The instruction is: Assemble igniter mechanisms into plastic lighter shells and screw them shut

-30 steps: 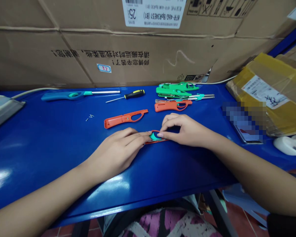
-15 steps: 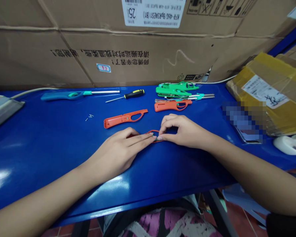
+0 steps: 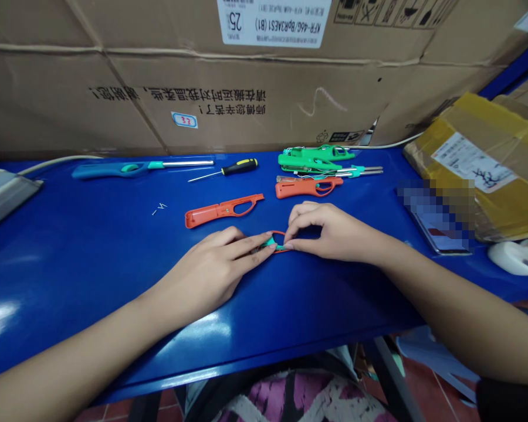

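Observation:
An orange lighter casing (image 3: 278, 233) lies on the blue table, mostly covered by my hands. A green trigger (image 3: 270, 241) shows inside its loop. My left hand (image 3: 217, 261) rests over the casing's handle, its index and middle fingers stretched to the trigger. With thumb and forefinger together, my right hand (image 3: 319, 230) pinches the casing's front end; any small part between those fingertips is hidden. Just behind lies a separate orange casing half (image 3: 224, 211), inner side up. Farther back is another orange lighter body (image 3: 305, 187) with a green trigger.
Green lighter bodies (image 3: 312, 158) with metal tubes sit at the back. Left of them are a black-yellow screwdriver (image 3: 240, 167), a blue lighter (image 3: 110, 170) and several small screws (image 3: 161, 206). A phone (image 3: 440, 225) and taped parcel (image 3: 470, 164) stand right; a large carton (image 3: 229, 76) walls the back.
The left fingertips have shifted slightly and spread, so more of the green trigger shows. The right hand has barely moved and keeps its pinch.

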Demonstrator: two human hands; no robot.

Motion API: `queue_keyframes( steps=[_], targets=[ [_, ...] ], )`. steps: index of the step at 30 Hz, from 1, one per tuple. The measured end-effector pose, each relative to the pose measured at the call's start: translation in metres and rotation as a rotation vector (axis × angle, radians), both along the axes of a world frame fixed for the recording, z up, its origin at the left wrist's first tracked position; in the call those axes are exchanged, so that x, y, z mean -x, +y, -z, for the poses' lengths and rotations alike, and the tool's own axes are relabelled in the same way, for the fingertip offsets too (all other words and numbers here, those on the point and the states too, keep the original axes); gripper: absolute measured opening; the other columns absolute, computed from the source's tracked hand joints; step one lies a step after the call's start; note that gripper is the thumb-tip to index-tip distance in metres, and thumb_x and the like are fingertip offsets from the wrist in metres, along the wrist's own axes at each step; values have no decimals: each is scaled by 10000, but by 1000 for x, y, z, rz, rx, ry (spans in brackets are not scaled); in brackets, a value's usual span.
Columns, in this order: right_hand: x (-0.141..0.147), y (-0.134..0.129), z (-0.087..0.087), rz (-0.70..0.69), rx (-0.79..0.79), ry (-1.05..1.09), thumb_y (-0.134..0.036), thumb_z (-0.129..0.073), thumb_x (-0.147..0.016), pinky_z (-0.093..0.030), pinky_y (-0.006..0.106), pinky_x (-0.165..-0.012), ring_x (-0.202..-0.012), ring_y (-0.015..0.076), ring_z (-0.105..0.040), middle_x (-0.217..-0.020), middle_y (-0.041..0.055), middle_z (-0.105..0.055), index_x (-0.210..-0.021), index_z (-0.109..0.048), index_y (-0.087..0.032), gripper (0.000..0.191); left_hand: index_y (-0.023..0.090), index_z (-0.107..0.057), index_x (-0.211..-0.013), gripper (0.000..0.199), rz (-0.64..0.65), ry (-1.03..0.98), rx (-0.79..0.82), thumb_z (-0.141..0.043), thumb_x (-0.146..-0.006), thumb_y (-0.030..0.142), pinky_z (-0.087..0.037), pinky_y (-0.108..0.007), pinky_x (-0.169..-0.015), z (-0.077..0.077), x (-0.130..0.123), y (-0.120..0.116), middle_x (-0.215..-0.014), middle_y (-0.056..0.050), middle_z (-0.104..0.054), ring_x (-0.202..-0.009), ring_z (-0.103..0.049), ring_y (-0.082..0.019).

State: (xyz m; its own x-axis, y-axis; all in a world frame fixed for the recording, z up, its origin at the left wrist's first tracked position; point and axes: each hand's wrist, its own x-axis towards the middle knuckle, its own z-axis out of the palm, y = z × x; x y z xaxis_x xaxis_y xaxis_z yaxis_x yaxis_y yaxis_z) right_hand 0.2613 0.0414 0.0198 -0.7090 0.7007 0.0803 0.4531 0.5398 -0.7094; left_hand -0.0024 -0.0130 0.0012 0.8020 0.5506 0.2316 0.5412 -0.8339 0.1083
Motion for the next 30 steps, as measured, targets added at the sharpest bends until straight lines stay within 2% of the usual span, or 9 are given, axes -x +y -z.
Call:
queue_keyframes(
  steps=[6,11,15,21,27,30],
  targets=[
    [1,0,0,18,12,-8,-219,-736,-860,-499,305,-825,-855,157,-638,-889,35,-679,-847,-754,-182,43,190,-527,-1460,502,-4,-9,-10,-490,-968,102,-571,-449,-926,0,0,0,-1507,-48,-550,-1050,-569,-248],
    [-10,6,-9,55,-3,-55,-273,-715,-861,-486,311,-798,-841,165,-638,-882,37,-691,-819,-717,-172,109,153,-535,-1452,496,3,-9,-11,-471,-965,82,-571,-437,-942,0,1,-1,-1497,-52,-561,-1043,-557,-252],
    [-17,9,-16,47,48,-172,-346,-709,-856,-476,310,-785,-852,172,-635,-909,36,-703,-836,-698,-180,168,136,-541,-1446,484,3,-19,-11,-471,-970,86,-564,-433,-960,0,2,-1,-1490,-58,-567,-1054,-547,-253],
    [-18,10,-14,83,152,-228,-420,-714,-841,-469,290,-715,-789,161,-617,-869,27,-701,-850,-671,-186,238,133,-546,-1442,482,11,15,-34,-473,-967,95,-569,-425,-940,-3,1,0,-1487,-63,-570,-1051,-574,-254],
    [-12,5,-12,58,56,-134,-339,-709,-856,-476,295,-740,-812,160,-616,-893,30,-693,-857,-670,-188,157,104,-486,-1484,501,4,159,-113,-461,-983,112,-591,-452,-874,-3,2,-6,-1535,-125,-502,-1122,-603,-302],
    [-4,2,-8,39,-35,-49,-297,-716,-858,-468,287,-732,-810,155,-609,-874,30,-672,-839,-660,-178,133,104,-473,-1492,499,10,157,-131,-462,-993,122,-593,-441,-897,-2,4,-8,-1514,-132,-527,-1173,-598,-305]
  ],
)
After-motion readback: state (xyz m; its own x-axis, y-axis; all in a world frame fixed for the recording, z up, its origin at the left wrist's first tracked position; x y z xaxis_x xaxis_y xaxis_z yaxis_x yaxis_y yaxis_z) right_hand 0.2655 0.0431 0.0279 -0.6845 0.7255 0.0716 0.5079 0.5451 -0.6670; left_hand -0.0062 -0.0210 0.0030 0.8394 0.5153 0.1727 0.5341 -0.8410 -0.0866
